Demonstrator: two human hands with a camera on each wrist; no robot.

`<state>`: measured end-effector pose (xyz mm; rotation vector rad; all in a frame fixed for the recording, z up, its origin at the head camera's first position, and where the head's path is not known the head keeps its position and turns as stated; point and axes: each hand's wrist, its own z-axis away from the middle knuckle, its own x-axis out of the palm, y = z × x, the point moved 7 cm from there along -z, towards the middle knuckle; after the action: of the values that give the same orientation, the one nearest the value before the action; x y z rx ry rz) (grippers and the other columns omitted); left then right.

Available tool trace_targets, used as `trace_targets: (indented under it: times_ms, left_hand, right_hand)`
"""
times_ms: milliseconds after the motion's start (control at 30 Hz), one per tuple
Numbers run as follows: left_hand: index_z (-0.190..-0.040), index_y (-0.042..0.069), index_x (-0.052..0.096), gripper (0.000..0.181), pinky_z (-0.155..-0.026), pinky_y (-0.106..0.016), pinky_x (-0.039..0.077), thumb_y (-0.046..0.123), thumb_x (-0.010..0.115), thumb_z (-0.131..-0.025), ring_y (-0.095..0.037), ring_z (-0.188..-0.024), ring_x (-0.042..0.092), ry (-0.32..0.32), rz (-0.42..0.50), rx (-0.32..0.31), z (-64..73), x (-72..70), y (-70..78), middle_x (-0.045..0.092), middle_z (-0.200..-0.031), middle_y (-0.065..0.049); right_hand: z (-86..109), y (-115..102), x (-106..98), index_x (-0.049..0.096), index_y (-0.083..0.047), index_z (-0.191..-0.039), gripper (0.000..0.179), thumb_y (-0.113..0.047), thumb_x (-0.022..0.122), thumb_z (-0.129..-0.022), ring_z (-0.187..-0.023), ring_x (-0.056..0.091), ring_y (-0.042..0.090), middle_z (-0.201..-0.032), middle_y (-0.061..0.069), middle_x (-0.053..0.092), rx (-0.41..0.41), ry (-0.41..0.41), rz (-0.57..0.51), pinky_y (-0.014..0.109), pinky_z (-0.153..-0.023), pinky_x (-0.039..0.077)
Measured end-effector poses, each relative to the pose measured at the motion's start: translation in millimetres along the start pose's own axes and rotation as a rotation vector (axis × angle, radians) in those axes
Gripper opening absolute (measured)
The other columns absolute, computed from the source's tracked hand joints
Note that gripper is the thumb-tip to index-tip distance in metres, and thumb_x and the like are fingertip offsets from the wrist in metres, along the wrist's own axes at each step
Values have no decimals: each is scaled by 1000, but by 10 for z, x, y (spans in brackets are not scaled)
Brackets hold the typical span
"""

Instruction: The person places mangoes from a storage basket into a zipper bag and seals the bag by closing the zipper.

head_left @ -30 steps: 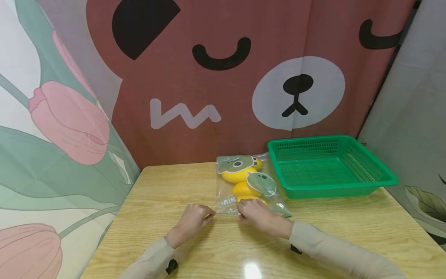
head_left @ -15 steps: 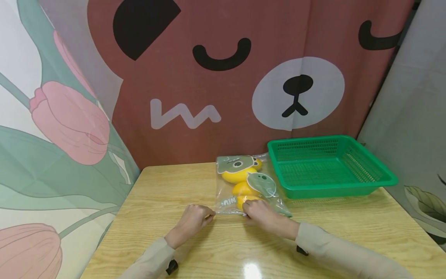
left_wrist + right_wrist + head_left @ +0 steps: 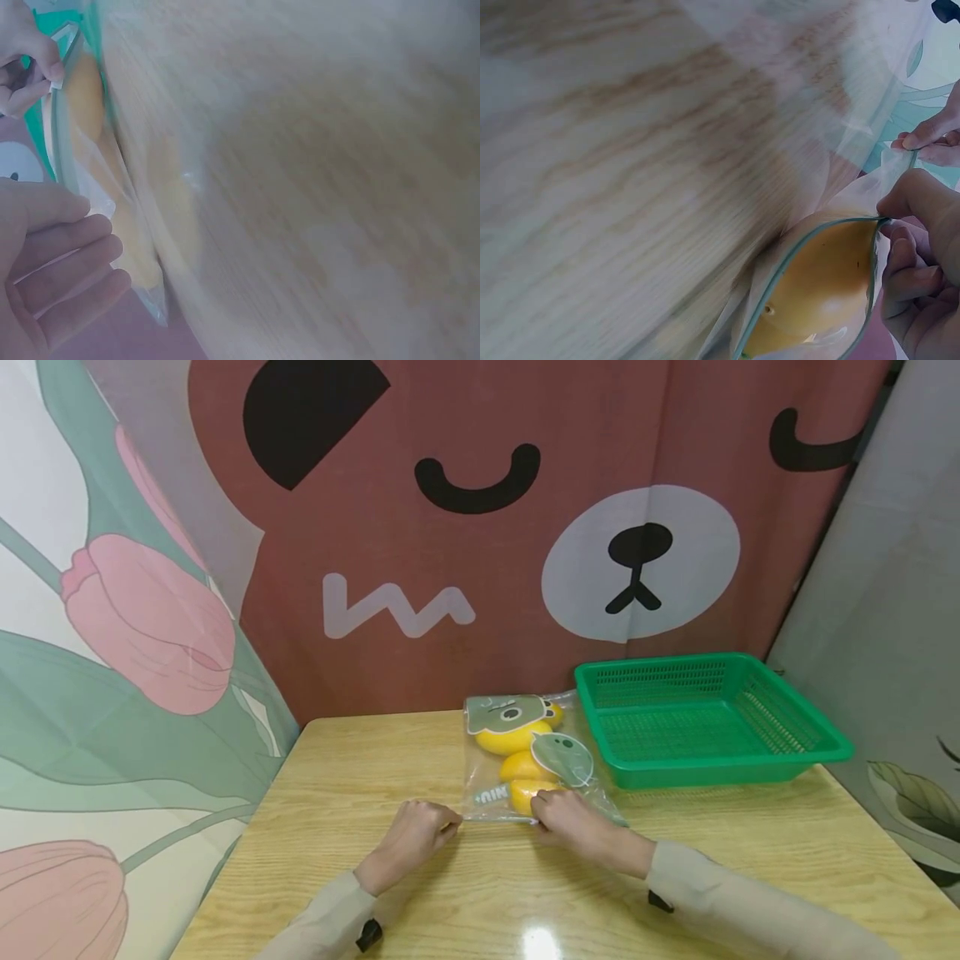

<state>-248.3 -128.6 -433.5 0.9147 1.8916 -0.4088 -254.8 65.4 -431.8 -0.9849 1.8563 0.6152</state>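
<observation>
A clear zip bag point(image 3: 483, 772) with green cartoon prints lies on the table, several yellow-orange fruits point(image 3: 519, 767) inside it. At the near left corner, my left hand point(image 3: 416, 833) pinches the bag's edge between thumb and forefinger. My right hand point(image 3: 573, 827) pinches a small white slider point(image 3: 56, 85) on the zip, toward the right part of that edge. In the right wrist view the bag's mouth gapes on the far side of my right fingers, showing a fruit point(image 3: 817, 289). Between the two hands the zip edges lie together.
A green plastic basket point(image 3: 720, 768) stands on the wooden table point(image 3: 360, 760), right behind the bag. A brown bear-print curtain point(image 3: 510, 643) hangs along the table's back edge.
My right hand has slid a little to the right along the bag's near edge, uncovering more of the nearest fruit. The left hand stays at the corner.
</observation>
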Motion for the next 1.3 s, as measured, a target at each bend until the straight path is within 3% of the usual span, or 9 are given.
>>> trace_targets:
  times_ms: [333,633,1067,1300]
  left_hand:
    - [-77,6,78,9,-46,-9,29,-3,78,-76,4,-50,33,9,3,-14,15,-6,-34,72,-68,0]
    - [-72,9,77,15,-46,-10,20,-4,74,-78,2,-51,24,18,19,-4,5,-24,-13,58,-57,9]
    - [-73,9,78,15,-46,-10,23,-5,75,-77,3,-51,26,15,27,-5,15,-3,-30,61,-59,8]
    - [-76,8,79,13,-46,-10,26,-3,74,-79,3,-51,28,-1,32,-17,22,15,-46,67,-63,6]
  right_hand:
    - [103,78,-57,45,-16,-68,32,-7,76,-73,-55,39,6,-64,-8,41,24,-4,7,18,-47,34]
    - [212,158,-83,43,-16,-66,36,-4,77,-65,-53,41,6,-62,-9,40,-5,58,48,18,-45,35]
    - [355,237,-170,43,-15,-66,36,-3,78,-64,-53,40,7,-64,-7,41,-4,69,51,20,-42,36]
    - [440,306,-203,45,-14,-69,34,-1,77,-65,-54,42,8,-66,-5,46,-22,38,66,20,-43,37]
